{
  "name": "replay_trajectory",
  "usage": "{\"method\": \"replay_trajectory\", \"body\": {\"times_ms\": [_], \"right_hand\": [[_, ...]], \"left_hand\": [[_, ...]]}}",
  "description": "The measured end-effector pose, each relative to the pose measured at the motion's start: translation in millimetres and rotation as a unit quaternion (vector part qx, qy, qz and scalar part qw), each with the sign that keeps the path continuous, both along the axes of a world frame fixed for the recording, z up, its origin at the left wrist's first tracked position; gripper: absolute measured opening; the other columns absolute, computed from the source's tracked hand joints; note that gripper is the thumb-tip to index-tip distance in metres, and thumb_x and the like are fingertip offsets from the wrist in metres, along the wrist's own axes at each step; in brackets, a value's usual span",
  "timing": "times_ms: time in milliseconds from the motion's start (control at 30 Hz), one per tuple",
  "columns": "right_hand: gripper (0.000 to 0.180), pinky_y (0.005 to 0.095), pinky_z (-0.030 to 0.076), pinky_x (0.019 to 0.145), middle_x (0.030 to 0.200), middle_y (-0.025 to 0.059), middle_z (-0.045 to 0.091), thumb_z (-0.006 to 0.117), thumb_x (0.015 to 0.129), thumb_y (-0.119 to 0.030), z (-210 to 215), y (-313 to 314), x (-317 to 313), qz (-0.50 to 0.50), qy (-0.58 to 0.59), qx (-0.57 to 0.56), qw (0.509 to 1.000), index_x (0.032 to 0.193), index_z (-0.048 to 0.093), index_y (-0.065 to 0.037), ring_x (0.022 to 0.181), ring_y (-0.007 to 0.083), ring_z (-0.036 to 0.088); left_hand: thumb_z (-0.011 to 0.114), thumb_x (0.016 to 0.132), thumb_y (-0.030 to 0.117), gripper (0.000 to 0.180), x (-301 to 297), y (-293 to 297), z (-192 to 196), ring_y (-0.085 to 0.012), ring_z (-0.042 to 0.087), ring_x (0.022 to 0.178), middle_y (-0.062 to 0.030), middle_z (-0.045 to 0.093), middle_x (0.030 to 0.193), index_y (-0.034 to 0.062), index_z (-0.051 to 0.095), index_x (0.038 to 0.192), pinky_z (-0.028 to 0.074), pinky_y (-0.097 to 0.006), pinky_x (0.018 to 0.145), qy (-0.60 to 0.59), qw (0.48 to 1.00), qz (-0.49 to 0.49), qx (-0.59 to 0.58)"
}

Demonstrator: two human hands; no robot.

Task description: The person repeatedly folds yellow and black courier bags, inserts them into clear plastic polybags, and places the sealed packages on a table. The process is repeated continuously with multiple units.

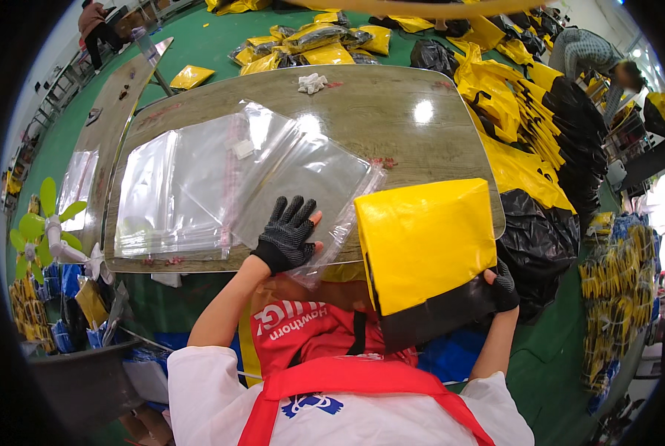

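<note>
Yellow packet (427, 241), edge in right hand (503, 287)

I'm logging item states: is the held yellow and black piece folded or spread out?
Folded: the yellow and black piece forms a compact, flat rectangle, its side gripped by the right hand.

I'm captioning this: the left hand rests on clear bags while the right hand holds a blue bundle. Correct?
Not quite: the bundle in the right hand is yellow and black, not blue, as the head view shows. The left hand does rest on clear bags.
</note>
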State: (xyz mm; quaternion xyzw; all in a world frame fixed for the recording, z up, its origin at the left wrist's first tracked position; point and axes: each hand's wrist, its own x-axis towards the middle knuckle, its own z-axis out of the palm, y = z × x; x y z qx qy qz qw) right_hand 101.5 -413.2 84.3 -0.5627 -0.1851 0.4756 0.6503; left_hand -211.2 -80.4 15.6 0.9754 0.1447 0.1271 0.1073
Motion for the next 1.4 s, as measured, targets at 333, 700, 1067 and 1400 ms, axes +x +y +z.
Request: {"method": "replay_trajectory", "body": {"times_ms": [333, 700, 1067, 1400], "right_hand": [[0.052, 0.0276, 0.041, 0.091, 0.120, 0.0058, 0.055, 0.062, 0.080, -0.010, -47.7, 19.1, -8.5, 0.047, 0.006, -0.036, 0.998, 0.128, 0.046, 0.000, 0.106, 0.0154, 0.052], [0.050, 0.0279, 0.040, 0.091, 0.118, 0.0060, 0.057, 0.061, 0.079, -0.010, -37.0, 14.2, -21.6, 0.040, -0.078, -0.059, 0.994, 0.126, 0.048, 0.000, 0.107, 0.0164, 0.053], [0.048, 0.0298, 0.040, 0.093, 0.114, 0.0070, 0.058, 0.066, 0.077, -0.009, -41.0, 36.5, -43.1, 0.058, 0.006, -0.044, 0.997, 0.121, 0.051, 0.002, 0.106, 0.0162, 0.053], [0.024, 0.0292, 0.049, 0.070, 0.080, 0.0070, 0.065, 0.061, 0.086, -0.024, -60.5, 134.3, -111.7, 0.122, -0.335, -0.085, 0.930, 0.093, 0.062, -0.001, 0.074, 0.0169, 0.062]], "left_hand": [[0.035, 0.094, 0.025, 0.040, -3.5, 14.2, -29.0, -0.0310, 0.034, 0.129, -0.0142, 0.043, 0.135, 0.0062, 0.048, 0.127, 0.015, -0.045, 0.110, -0.064, 0.990, 0.032, -0.124], [0.028, 0.097, 0.032, 0.044, -23.0, 22.3, 10.6, -0.0293, 0.030, 0.131, -0.0122, 0.039, 0.138, 0.0087, 0.044, 0.131, 0.012, -0.042, 0.111, -0.037, 0.978, 0.026, -0.204], [0.026, 0.096, 0.045, 0.056, -28.6, 17.2, 32.3, -0.0259, 0.033, 0.130, -0.0130, 0.042, 0.137, 0.0062, 0.044, 0.132, 0.015, -0.039, 0.111, -0.102, 0.933, 0.037, -0.343], [0.059, 0.078, 0.016, 0.045, -96.2, -23.6, 78.5, -0.0365, 0.041, 0.123, -0.0167, 0.051, 0.126, 0.0044, 0.051, 0.121, 0.024, -0.049, 0.107, 0.020, 0.998, -0.023, -0.063]]}}
